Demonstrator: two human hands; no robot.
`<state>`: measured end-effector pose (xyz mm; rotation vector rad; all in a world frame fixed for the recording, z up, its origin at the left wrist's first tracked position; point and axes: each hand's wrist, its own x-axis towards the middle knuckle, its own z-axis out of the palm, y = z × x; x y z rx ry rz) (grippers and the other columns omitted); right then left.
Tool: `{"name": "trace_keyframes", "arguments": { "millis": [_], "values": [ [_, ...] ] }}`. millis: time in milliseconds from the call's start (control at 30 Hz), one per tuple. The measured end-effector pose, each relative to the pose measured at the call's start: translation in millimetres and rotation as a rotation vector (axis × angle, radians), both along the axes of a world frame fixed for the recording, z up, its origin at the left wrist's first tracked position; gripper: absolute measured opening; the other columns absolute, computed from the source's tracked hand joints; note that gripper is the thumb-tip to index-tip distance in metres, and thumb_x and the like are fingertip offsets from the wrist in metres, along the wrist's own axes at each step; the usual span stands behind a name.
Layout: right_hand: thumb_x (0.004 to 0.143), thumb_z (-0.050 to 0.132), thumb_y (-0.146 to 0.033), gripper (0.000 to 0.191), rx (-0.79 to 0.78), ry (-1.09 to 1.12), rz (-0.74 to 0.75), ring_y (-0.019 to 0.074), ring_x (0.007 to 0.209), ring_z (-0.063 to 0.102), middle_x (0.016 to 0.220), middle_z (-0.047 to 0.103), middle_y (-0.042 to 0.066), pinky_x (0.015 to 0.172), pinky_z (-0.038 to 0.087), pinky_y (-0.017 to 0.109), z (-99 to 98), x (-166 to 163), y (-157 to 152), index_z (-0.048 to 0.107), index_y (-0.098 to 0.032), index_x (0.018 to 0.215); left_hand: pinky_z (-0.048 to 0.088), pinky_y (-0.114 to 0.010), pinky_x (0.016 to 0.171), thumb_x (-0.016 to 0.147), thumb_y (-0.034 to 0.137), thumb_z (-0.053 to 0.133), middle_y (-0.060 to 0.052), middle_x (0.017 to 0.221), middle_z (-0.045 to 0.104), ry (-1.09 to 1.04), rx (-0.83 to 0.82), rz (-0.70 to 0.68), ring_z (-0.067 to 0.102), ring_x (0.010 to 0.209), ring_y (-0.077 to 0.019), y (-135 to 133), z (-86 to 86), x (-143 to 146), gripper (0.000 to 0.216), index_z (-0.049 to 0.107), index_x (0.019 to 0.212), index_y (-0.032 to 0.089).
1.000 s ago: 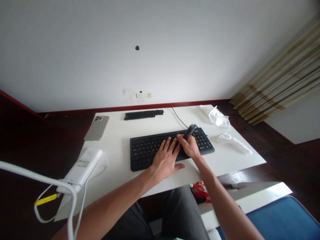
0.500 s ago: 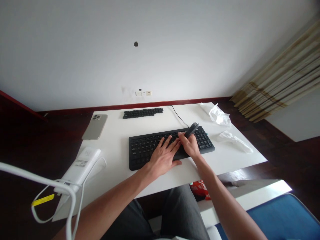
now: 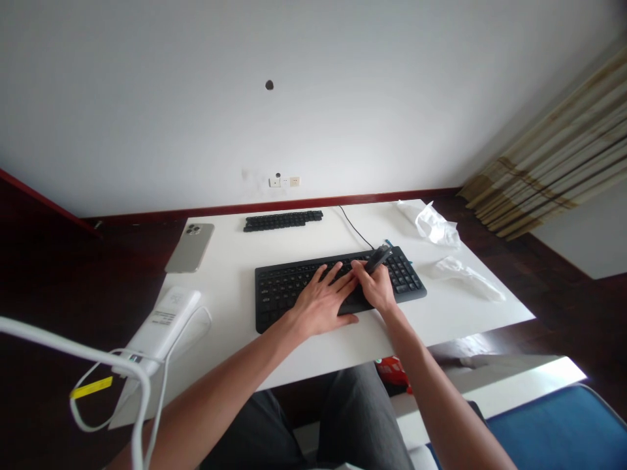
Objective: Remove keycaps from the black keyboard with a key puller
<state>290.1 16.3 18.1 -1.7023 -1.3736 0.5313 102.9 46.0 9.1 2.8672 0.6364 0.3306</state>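
Observation:
A black keyboard point(image 3: 289, 290) lies on the white table point(image 3: 235, 261) in front of me. My left hand point(image 3: 321, 300) rests flat on its keys with the fingers spread, holding nothing. Just to the right, my right hand point(image 3: 376, 287) is closed around a small dark tool point(image 3: 378, 258), its lower end down among the keys beside my left fingertips. A black cable point(image 3: 353, 228) runs from the keyboard to the table's far edge.
A strip of black keycaps point(image 3: 283, 220) lies at the back, a phone point(image 3: 189, 247) face down at the left. Near left, a white power bank point(image 3: 164, 323) with white cables point(image 3: 142, 385). Crumpled plastic bags point(image 3: 435, 225) sit at the right. A blue chair point(image 3: 539, 424) stands lower right.
Both hands stay on the keyboard; the dark tool has tipped slightly lower toward the keys. The view has shifted a little.

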Motion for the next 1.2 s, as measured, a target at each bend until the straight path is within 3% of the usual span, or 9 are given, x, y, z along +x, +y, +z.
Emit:
{"name": "trace_keyframes", "arguments": {
  "millis": [133,867,1033,1200],
  "values": [
    [0.100,0.050,-0.055,0.051,0.004,0.000,-0.008,0.0147,0.057,0.044,0.056,0.046,-0.001,0.057,0.035,0.028,-0.3,-0.4,0.2,0.048,-0.020,0.062,0.010,-0.061,0.132,0.094,0.067,0.058,-0.005,0.172,0.033,-0.006,-0.010,-0.044,0.018,0.162,-0.0343,6.0,2.4,0.9,0.088,0.031,0.165,0.022],
    [0.096,0.053,-0.049,0.048,-0.070,0.047,-0.129,0.0160,0.054,0.048,0.052,0.050,0.001,0.055,0.037,0.029,3.6,-1.3,7.6,0.046,-0.022,0.057,0.012,-0.060,0.132,0.098,0.068,0.050,-0.006,0.171,0.034,0.006,0.024,-0.051,0.014,0.163,-0.0327,6.1,1.1,0.3,0.085,0.031,0.165,0.020],
    [0.097,0.051,-0.045,0.047,0.017,0.237,-0.167,0.0147,0.051,0.043,0.050,0.045,-0.002,0.055,0.037,0.030,2.9,2.7,13.6,0.042,-0.024,0.056,0.010,-0.057,0.132,0.098,0.068,0.052,-0.007,0.172,0.032,-0.001,0.012,-0.038,0.013,0.164,-0.0320,5.8,-0.1,0.5,0.093,0.018,0.169,0.018],
    [0.097,0.051,-0.043,0.047,0.056,0.217,-0.170,0.0143,0.051,0.042,0.050,0.046,-0.001,0.056,0.037,0.030,2.1,1.3,15.2,0.043,-0.023,0.055,0.008,-0.056,0.133,0.098,0.067,0.052,-0.007,0.171,0.034,-0.002,0.004,-0.031,0.013,0.164,-0.0317,5.3,-0.3,0.5,0.092,0.019,0.169,0.019]
  ]
}}
